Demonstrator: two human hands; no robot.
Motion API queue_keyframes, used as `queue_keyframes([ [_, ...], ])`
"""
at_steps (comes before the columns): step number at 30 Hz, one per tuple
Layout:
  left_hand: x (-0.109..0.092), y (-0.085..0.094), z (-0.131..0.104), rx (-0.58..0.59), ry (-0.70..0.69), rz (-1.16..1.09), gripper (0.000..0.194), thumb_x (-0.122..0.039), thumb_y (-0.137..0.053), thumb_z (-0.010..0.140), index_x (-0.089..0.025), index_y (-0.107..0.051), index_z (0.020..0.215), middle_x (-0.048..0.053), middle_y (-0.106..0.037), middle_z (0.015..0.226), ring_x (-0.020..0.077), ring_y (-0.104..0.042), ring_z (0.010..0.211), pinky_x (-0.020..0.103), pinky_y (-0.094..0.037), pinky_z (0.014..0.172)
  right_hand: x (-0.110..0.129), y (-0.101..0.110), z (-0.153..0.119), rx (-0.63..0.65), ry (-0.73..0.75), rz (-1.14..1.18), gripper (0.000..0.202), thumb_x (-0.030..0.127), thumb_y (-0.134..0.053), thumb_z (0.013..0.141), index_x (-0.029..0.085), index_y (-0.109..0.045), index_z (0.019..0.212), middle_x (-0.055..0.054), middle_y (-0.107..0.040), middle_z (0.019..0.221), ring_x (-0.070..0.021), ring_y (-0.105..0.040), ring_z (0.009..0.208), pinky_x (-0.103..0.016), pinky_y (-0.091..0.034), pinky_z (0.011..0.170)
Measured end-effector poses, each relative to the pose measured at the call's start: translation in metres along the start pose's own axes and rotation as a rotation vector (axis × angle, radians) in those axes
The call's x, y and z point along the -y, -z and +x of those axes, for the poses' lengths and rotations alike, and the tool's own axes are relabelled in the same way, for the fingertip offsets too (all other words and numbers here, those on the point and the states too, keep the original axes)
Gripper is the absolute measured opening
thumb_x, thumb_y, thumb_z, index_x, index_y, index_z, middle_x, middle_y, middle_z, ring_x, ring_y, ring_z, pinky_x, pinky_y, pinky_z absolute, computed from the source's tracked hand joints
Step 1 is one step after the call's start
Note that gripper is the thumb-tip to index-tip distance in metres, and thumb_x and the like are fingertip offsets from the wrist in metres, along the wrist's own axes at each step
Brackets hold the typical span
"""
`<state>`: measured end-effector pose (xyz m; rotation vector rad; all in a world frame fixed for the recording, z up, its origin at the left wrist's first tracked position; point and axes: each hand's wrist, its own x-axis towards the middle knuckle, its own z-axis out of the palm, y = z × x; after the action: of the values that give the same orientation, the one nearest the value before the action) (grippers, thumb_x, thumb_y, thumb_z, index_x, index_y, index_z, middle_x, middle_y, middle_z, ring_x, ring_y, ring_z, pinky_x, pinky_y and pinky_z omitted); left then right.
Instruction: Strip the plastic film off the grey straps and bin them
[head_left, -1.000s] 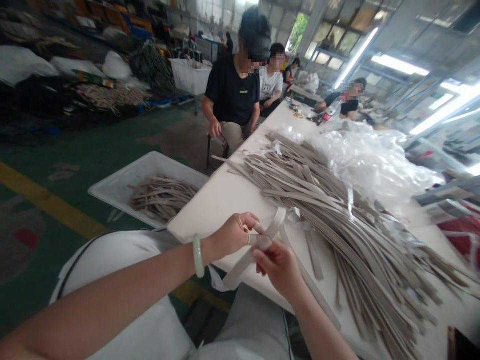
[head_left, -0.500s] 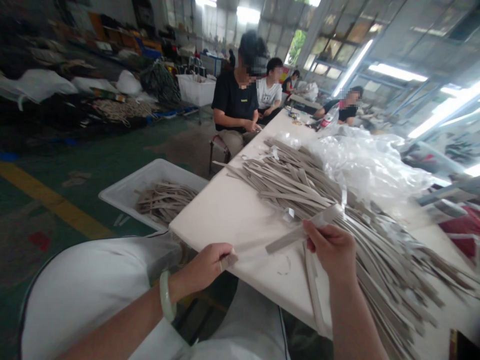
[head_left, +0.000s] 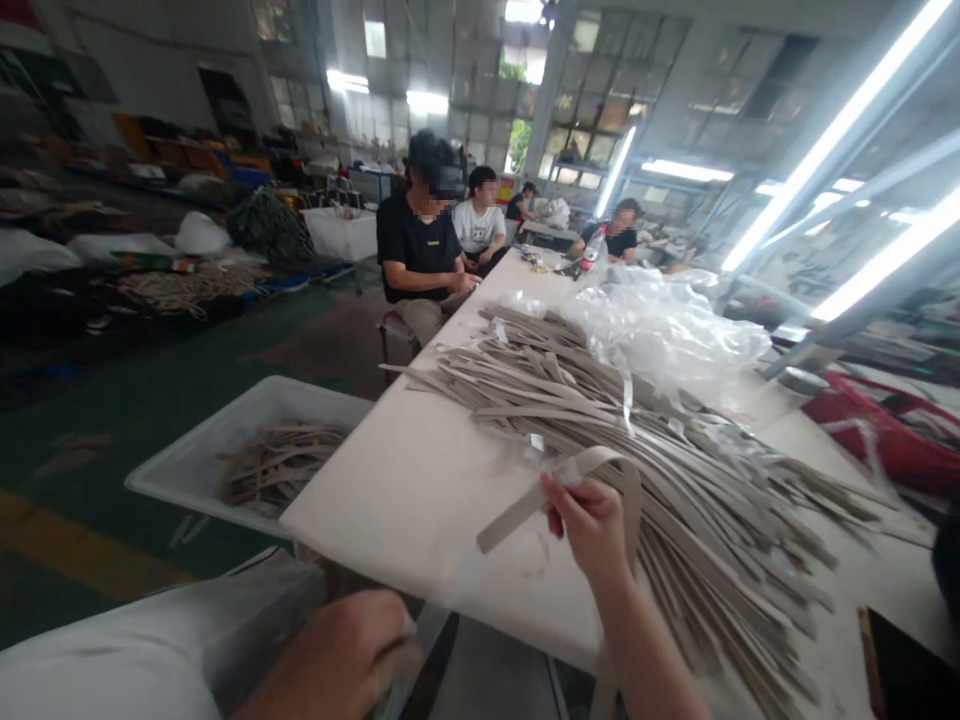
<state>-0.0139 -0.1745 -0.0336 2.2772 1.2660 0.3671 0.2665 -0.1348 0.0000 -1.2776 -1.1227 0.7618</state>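
Observation:
Above the table's near edge, my right hand [head_left: 592,520] pinches a flat grey-beige strip [head_left: 510,518]; one end points left, and the rest loops over the hand and hangs down behind the wrist. My left hand [head_left: 360,645] is low at the front, off the table edge, smeared by motion with its fingers curled. A clear, see-through band [head_left: 431,615] runs beside it toward the strip's end; whether the fingers hold it is unclear. A large heap of similar strips [head_left: 600,410] lies on the white table [head_left: 390,480] beyond and right of my right hand.
Clear plastic bags [head_left: 667,320] lie behind the heap. A white bin [head_left: 172,470] with strips stands left of the table. A person in black [head_left: 420,245] sits at the left edge, others farther back. A dark phone-like object [head_left: 907,665] and a red bag [head_left: 885,420] are at right.
My left hand has moved down and left, farther from my right hand. The strip in my right hand now arches over it. The whole view has shifted, with table and people lower and farther left.

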Motion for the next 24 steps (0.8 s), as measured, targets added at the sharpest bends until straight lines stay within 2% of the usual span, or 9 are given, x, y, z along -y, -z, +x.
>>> queue_keyframes([
  [3, -0.024, 0.021, 0.035, -0.046, 0.017, -0.486, 0.041, -0.051, -0.047, 0.088, -0.019, -0.059, 0.111, 0.010, -0.064, 0.105, 0.0213, -0.058, 0.099, 0.029, -0.047, 0.083, 0.006, -0.027, -0.028, 0.231, -0.007, 0.073, 0.039, 0.039, -0.065, 0.080, 0.015, -0.059, 0.050, 0.003, -0.047, 0.039, -0.0069, -0.040, 0.035, -0.020, -0.027, 0.036],
  [6, -0.040, 0.027, 0.064, 0.247, 0.020, -0.887, 0.056, -0.067, -0.043, 0.082, -0.015, -0.055, 0.098, 0.003, -0.059, 0.071, 0.0150, -0.056, 0.062, 0.026, -0.048, 0.059, 0.010, -0.049, -0.044, 0.337, -0.043, 0.189, 0.028, 0.036, -0.069, 0.078, 0.016, -0.065, 0.058, 0.001, -0.054, 0.052, -0.0100, -0.048, 0.049, -0.021, -0.038, 0.046],
  [8, -0.039, 0.024, 0.068, 0.420, 0.125, -1.038, 0.055, -0.070, -0.044, 0.080, -0.016, -0.052, 0.086, -0.006, -0.042, 0.051, 0.0084, -0.037, 0.041, 0.021, -0.039, 0.043, 0.006, -0.050, -0.039, 0.324, -0.166, 0.389, 0.020, 0.037, -0.071, 0.075, 0.018, -0.072, 0.080, -0.001, -0.060, 0.067, -0.0111, -0.052, 0.059, -0.021, -0.043, 0.052],
  [10, -0.031, 0.020, 0.059, 0.524, 0.231, -1.047, 0.052, -0.067, -0.048, 0.080, -0.016, -0.052, 0.084, -0.009, -0.034, 0.048, 0.0060, -0.029, 0.037, 0.018, -0.032, 0.038, -0.002, -0.041, -0.026, 0.276, -0.349, 0.665, 0.034, 0.044, -0.067, 0.077, 0.021, -0.069, 0.102, -0.001, -0.062, 0.079, -0.0091, -0.051, 0.059, -0.020, -0.045, 0.052],
  [13, -0.015, 0.015, 0.043, 0.673, 0.292, -0.940, 0.052, -0.065, -0.046, 0.083, -0.014, -0.056, 0.083, -0.007, -0.036, 0.049, 0.0062, -0.032, 0.038, 0.018, -0.030, 0.038, -0.008, -0.021, -0.005, 0.112, -0.420, 0.900, 0.032, 0.048, -0.062, 0.081, 0.021, -0.068, 0.096, 0.001, -0.060, 0.072, -0.0030, -0.037, 0.043, -0.012, -0.032, 0.037],
  [16, -0.008, 0.011, 0.040, 0.666, 0.280, -0.956, 0.055, -0.067, -0.044, 0.083, -0.013, -0.056, 0.084, -0.007, -0.036, 0.051, 0.0065, -0.031, 0.042, 0.019, -0.032, 0.042, 0.009, -0.003, -0.001, 0.017, -0.204, 0.766, 0.027, 0.043, -0.063, 0.083, 0.018, -0.063, 0.075, 0.004, -0.057, 0.058, -0.0005, -0.027, 0.034, -0.010, -0.019, 0.030],
  [18, -0.014, 0.013, 0.047, 0.651, 0.257, -1.000, 0.054, -0.067, -0.046, 0.081, -0.014, -0.056, 0.086, -0.007, -0.035, 0.053, 0.0066, -0.030, 0.044, 0.019, -0.032, 0.043, 0.031, 0.004, -0.006, 0.124, -0.127, 0.572, 0.033, 0.044, -0.058, 0.086, 0.017, -0.058, 0.068, 0.003, -0.055, 0.051, -0.0013, -0.030, 0.030, -0.012, -0.019, 0.028],
  [21, -0.034, 0.020, 0.064, 0.683, 0.161, -1.028, 0.057, -0.069, -0.049, 0.078, -0.013, -0.057, 0.083, -0.006, -0.037, 0.054, 0.0066, -0.031, 0.046, 0.019, -0.028, 0.043, 0.056, 0.004, -0.016, 0.314, -0.181, 0.321, 0.039, 0.048, -0.051, 0.090, 0.017, -0.054, 0.067, 0.004, -0.051, 0.045, -0.0027, -0.031, 0.028, -0.014, -0.017, 0.028],
  [24, -0.052, 0.026, 0.076, 0.728, 0.042, -1.068, 0.063, -0.074, -0.046, 0.076, -0.012, -0.057, 0.076, -0.005, -0.036, 0.054, 0.0062, -0.029, 0.045, 0.021, -0.022, 0.042, 0.055, -0.005, -0.024, 0.427, -0.229, 0.184, 0.042, 0.052, -0.047, 0.090, 0.017, -0.051, 0.066, 0.005, -0.048, 0.046, -0.0031, -0.030, 0.031, -0.015, -0.017, 0.030],
])
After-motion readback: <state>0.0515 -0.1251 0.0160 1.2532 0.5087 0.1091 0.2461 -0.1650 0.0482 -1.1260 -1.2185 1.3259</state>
